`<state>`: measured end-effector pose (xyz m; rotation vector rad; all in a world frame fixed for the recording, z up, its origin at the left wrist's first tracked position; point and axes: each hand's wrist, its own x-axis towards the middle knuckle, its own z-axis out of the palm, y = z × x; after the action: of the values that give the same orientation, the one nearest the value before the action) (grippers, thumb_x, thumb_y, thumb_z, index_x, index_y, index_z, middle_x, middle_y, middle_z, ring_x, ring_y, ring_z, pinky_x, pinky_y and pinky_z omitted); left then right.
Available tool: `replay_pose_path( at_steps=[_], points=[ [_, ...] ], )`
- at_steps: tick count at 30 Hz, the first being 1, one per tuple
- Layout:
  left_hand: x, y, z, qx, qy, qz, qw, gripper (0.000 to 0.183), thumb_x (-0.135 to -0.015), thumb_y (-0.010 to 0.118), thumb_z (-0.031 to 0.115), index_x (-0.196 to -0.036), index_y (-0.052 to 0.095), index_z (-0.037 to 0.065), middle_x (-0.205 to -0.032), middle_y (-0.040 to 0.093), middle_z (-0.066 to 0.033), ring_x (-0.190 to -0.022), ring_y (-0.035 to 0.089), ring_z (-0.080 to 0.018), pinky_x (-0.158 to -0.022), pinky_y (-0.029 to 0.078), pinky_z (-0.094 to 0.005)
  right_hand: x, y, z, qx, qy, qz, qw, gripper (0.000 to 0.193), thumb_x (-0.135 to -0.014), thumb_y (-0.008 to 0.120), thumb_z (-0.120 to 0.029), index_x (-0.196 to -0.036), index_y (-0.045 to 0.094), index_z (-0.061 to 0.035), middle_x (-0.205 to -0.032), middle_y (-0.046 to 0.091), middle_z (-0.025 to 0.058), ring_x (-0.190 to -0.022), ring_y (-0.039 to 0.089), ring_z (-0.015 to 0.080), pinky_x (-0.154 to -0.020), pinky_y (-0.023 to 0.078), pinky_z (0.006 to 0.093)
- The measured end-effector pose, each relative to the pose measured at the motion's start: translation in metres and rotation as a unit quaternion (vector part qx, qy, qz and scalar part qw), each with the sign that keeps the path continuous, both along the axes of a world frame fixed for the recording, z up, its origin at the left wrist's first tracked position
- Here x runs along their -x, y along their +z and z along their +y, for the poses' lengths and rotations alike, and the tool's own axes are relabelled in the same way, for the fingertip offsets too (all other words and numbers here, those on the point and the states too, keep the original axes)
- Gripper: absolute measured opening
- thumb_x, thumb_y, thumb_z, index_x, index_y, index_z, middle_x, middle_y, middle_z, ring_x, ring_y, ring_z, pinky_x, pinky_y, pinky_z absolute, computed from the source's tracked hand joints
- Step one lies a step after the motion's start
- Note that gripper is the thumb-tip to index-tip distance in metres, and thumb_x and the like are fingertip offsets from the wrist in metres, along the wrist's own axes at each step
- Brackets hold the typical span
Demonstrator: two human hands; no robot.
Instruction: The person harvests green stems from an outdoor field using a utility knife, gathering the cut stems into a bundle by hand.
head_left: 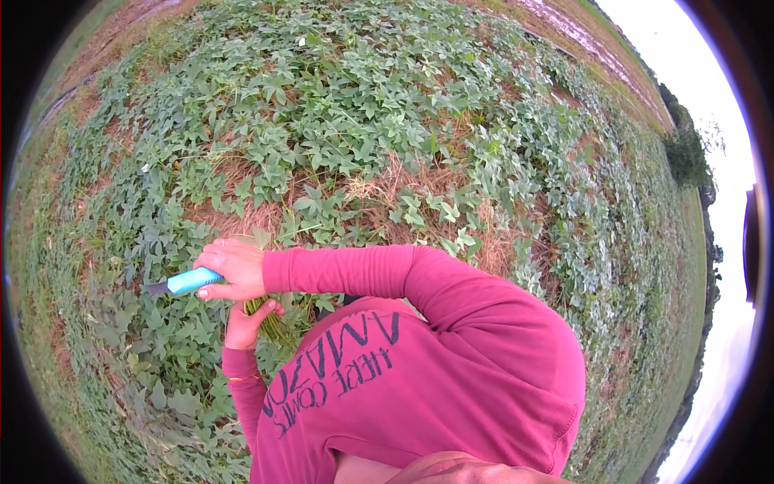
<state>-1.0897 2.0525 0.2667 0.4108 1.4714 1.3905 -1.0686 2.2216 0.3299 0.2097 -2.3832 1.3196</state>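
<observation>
My right hand (232,268) is closed around the light blue handle of a knife (193,281), whose dark blade points left, away from my body. Just below it, my left hand (246,324) wraps around a bunch of green stems (276,329). The stems run down toward my chest. My right forearm reaches across in front of me, so the two hands are close together, right above left. Parts of the bunch are hidden behind the right hand and wrist.
Low leafy green vines (347,97) spread over the ground all around me. Patches of dry brown grass (387,185) show between them. Bare, wet-looking soil (580,40) lies beyond the vines, and dark trees (685,153) stand at the far right.
</observation>
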Motion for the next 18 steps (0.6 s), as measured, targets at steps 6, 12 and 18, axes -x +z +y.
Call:
replay_pose_path(
  at_steps=[6, 12, 18],
  points=[
    [0.012, -0.019, -0.009, 0.037, 0.045, 0.09, 0.994, 0.018, -0.087, 0.07, 0.004, -0.103, 0.064, -0.002, -0.084, 0.068, -0.0058, -0.072, 0.065, -0.0155, -0.068, 0.052, -0.0289, -0.01, -0.017, -0.004, 0.028, -0.002, -0.044, 0.999, 0.061, -0.088, 0.061, -0.054, -0.124, 0.055, -0.0056, -0.103, 0.06, 0.0154, -0.101, 0.055, 0.0337, -0.092, 0.041, 0.0443],
    [0.023, 0.009, -0.038, 0.076, 0.143, -0.004, 0.987, 0.045, -0.089, 0.068, 0.005, -0.132, 0.057, 0.0, -0.084, 0.066, -0.0057, -0.066, 0.065, -0.0146, -0.062, 0.054, -0.0266, -0.01, 0.0, 0.02, 0.103, -0.049, -0.086, 0.99, 0.068, -0.087, 0.066, -0.049, -0.134, 0.046, -0.0044, -0.111, 0.061, 0.0193, -0.103, 0.059, 0.0364, -0.092, 0.046, 0.0447],
    [0.034, -0.012, -0.068, 0.091, 0.192, 0.011, 0.977, 0.042, -0.091, 0.067, 0.006, -0.132, 0.057, 0.001, -0.086, 0.065, -0.0057, -0.069, 0.064, -0.0142, -0.062, 0.054, -0.0266, -0.026, -0.062, 0.03, 0.181, -0.038, -0.134, 0.973, 0.061, -0.084, 0.076, -0.036, -0.13, 0.049, -0.0063, -0.094, 0.063, 0.0089, -0.085, 0.063, 0.0194, -0.078, 0.051, 0.0356]
  ],
)
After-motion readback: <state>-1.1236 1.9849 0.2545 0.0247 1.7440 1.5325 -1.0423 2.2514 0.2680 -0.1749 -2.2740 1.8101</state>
